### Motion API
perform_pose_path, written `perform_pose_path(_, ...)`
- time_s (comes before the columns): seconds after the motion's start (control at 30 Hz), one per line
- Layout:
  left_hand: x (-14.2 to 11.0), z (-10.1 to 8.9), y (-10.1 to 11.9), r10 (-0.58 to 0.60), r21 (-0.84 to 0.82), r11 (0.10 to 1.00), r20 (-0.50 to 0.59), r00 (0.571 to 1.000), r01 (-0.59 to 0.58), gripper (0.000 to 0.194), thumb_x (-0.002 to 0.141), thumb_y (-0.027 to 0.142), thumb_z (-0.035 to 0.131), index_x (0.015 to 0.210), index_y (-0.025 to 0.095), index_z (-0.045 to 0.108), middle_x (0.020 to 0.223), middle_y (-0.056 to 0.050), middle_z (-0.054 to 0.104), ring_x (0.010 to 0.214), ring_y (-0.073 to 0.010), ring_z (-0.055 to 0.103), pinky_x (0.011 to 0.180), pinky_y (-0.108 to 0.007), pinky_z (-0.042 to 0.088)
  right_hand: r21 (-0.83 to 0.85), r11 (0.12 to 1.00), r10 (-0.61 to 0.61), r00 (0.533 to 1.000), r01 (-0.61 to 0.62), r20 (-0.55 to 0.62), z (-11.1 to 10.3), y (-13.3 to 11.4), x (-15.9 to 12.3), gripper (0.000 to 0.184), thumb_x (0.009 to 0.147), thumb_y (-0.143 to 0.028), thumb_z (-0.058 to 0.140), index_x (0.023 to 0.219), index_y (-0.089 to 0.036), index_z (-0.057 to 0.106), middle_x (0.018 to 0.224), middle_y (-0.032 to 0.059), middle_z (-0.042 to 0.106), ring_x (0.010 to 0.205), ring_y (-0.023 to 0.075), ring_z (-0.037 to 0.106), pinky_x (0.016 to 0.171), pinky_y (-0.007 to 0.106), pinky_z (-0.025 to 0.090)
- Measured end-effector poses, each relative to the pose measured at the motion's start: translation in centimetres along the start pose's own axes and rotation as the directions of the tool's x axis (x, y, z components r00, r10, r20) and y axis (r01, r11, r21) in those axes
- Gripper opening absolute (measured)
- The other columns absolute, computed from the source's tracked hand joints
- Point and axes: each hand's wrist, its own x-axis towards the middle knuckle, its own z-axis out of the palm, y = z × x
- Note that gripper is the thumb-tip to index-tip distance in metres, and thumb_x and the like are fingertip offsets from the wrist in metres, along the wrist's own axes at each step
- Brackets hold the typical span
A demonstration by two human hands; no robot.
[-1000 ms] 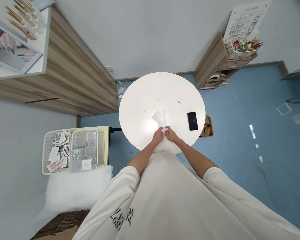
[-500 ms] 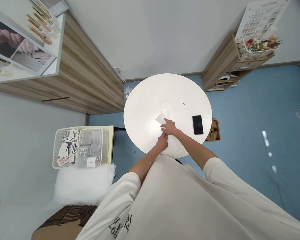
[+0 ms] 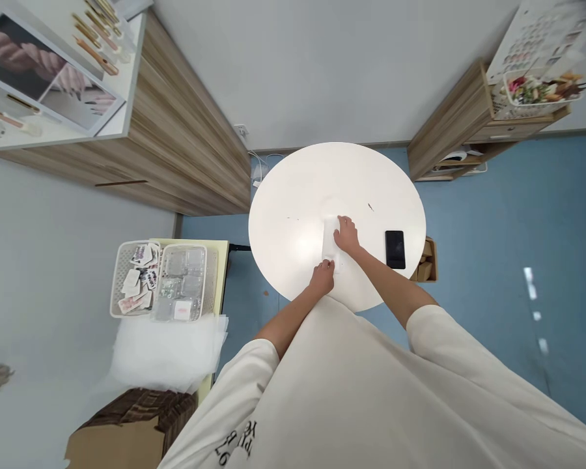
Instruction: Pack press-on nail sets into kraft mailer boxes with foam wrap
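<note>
A thin white sheet [image 3: 330, 240], like a narrow strip of soft foam or paper, lies lengthwise on the round white table [image 3: 293, 189]. My left hand [image 3: 323, 276] is closed at its near end, the fingers pinched around a small folded part. Whether something small is wrapped there I cannot make out. At the far right edge of the strip is my right hand [image 3: 348, 236], fingers bent and gripping that edge. A black phone [image 3: 394, 249] lies on the table, right of my right forearm.
On a yellow side table [image 3: 219, 260] at left stand white baskets [image 3: 116, 280] with cards and clear boxes. A stack of translucent white sheets [image 3: 168, 352] lies in front. Behind are a wooden cabinet [image 3: 185, 124] and a smaller one [image 3: 449, 117]. A cardboard box [image 3: 427, 260] stands beneath the table's right side.
The strip's loose far end, earlier fanned out to the left, now lies straight. My right hand moved from beside my left hand to the far end. The view shifted, so everything sits further right.
</note>
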Motion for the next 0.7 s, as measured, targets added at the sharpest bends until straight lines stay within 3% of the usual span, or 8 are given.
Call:
perform_pose_path(0.13, -0.4, -0.3, -0.5, 0.054, 0.053, 0.997, -0.032, 0.998, -0.052, 0.073, 0.084, 0.010, 0.050, 0.154, 0.018, 0.033, 0.141, -0.019, 0.048, 0.132, -0.0336, 0.044, 0.107, -0.047, 0.036, 0.032, 0.981, -0.196, 0.965, 0.193, 0.173, 0.7, 1.8, -7.3, 0.052, 0.087, -0.008, 0.041, 0.136, -0.019, 0.055, 0.138, 0.0118, 0.055, 0.124, 0.0278, 0.049, 0.107, 0.044, 0.040)
perform_pose_path(0.27, -1.4, -0.3, -1.7, 0.125, 0.109, 0.987, -0.061, 0.990, -0.118, 0.083, 0.082, 0.009, 0.051, 0.159, 0.020, 0.023, 0.162, -0.016, 0.029, 0.148, -0.0331, 0.027, 0.117, -0.050, 0.024, -0.012, 0.982, -0.180, 0.949, 0.190, 0.259, 2.3, 3.4, -11.6, 0.065, 0.082, -0.003, 0.044, 0.144, -0.021, 0.050, 0.152, 0.0086, 0.047, 0.133, 0.0264, 0.044, 0.109, 0.044, 0.038)
perform_pose_path(0.4, -1.7, -0.3, -3.2, 0.209, 0.157, 0.967, -0.052, 0.976, -0.199, 0.087, 0.082, 0.007, 0.049, 0.161, 0.024, 0.017, 0.168, -0.011, 0.022, 0.154, -0.0293, 0.018, 0.122, -0.053, 0.015, -0.070, 0.979, -0.165, 0.946, 0.191, 0.278, 3.2, 4.0, -12.4, 0.070, 0.079, -0.002, 0.047, 0.147, -0.022, 0.047, 0.160, 0.0077, 0.038, 0.140, 0.0272, 0.039, 0.113, 0.046, 0.035)
perform_pose_path(0.5, -1.2, -0.3, -3.9, 0.267, 0.161, 0.955, -0.090, 0.959, -0.251, 0.079, 0.085, 0.005, 0.045, 0.159, 0.023, 0.025, 0.167, -0.011, 0.025, 0.155, -0.0272, 0.016, 0.123, -0.053, 0.013, -0.063, 0.976, -0.189, 0.953, 0.209, 0.235, 3.8, 4.1, -12.4, 0.069, 0.079, -0.002, 0.047, 0.146, -0.019, 0.046, 0.156, 0.0108, 0.042, 0.135, 0.0278, 0.044, 0.109, 0.046, 0.040)
perform_pose_path(0.7, 0.9, -0.7, -4.2, 0.254, 0.087, 0.966, -0.147, 0.956, -0.243, 0.065, 0.087, 0.006, 0.043, 0.149, 0.023, 0.040, 0.166, -0.011, 0.027, 0.153, -0.0290, 0.025, 0.119, -0.052, 0.024, -0.005, 0.976, -0.212, 0.961, 0.216, 0.175, 4.6, 4.5, -12.5, 0.073, 0.081, -0.003, 0.042, 0.152, -0.019, 0.037, 0.154, 0.0099, 0.045, 0.130, 0.0245, 0.049, 0.106, 0.043, 0.044)
